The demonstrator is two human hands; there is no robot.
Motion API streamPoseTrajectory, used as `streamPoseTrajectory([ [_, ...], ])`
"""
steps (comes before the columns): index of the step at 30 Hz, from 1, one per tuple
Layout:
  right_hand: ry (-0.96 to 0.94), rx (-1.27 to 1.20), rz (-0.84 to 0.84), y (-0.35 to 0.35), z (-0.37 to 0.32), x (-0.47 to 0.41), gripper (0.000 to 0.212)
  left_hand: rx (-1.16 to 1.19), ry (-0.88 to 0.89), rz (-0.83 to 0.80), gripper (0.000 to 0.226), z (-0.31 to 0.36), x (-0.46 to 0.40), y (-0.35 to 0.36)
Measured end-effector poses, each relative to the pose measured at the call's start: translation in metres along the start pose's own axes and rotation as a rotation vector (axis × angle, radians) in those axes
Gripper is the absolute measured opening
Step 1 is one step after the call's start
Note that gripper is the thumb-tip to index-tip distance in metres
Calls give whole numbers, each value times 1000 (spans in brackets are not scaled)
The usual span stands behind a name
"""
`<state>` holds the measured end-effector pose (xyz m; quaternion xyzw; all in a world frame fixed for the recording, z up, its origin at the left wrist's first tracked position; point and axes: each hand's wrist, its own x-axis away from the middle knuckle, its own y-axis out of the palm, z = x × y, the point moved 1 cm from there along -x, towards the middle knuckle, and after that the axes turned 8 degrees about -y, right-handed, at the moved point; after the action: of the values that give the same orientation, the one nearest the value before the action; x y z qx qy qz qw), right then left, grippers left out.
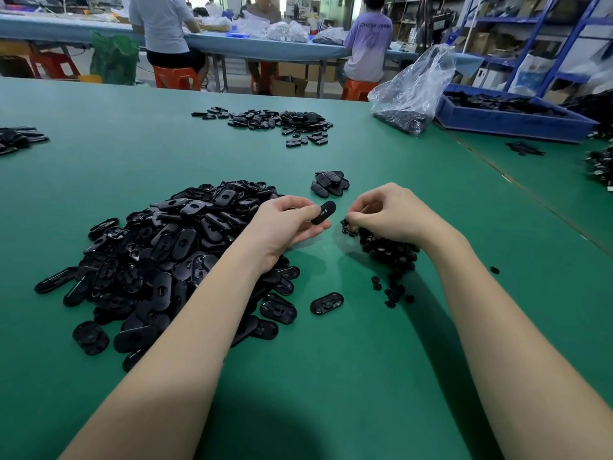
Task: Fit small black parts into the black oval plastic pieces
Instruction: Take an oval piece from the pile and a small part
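My left hand (288,224) holds one black oval piece (324,212) between thumb and fingers, just above the green table (331,360). A big heap of black oval pieces (172,257) lies to its left and under my forearm. My right hand (386,212) has its fingers curled at the top of a pile of small black parts (388,250), pinching at one of them. One loose oval piece (326,303) lies between my arms. A small stack of oval pieces (330,183) sits just beyond my hands.
Another spread of oval pieces (282,122) lies farther back, more at the left edge (18,139). A clear plastic bag (411,91) and a blue tray (510,116) of black parts stand at the back right. People sit at a far bench.
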<state>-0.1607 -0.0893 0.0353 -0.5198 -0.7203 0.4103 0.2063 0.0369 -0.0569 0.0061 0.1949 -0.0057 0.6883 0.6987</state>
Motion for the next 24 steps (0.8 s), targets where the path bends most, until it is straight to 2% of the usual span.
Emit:
streamPoseTrajectory([
  [3, -29, -150, -11, -1, -9, 3, 14, 9, -2, -3, 9, 0, 1, 1],
  [5, -48, -194, -13, -1, -13, 4, 14, -75, -1, 8, 9, 0, 1, 1],
  [8, -51, -212, 3, 0, -13, 3, 14, -184, 10, 10, 12, 1, 2, 1],
  [15, -27, -234, 24, 3, -11, 2, 12, -190, 38, -97, 34, 0, 4, 2],
  [24, -20, -238, 125, 1, -16, 3, 7, -92, 54, -28, 24, 1, 3, 1],
])
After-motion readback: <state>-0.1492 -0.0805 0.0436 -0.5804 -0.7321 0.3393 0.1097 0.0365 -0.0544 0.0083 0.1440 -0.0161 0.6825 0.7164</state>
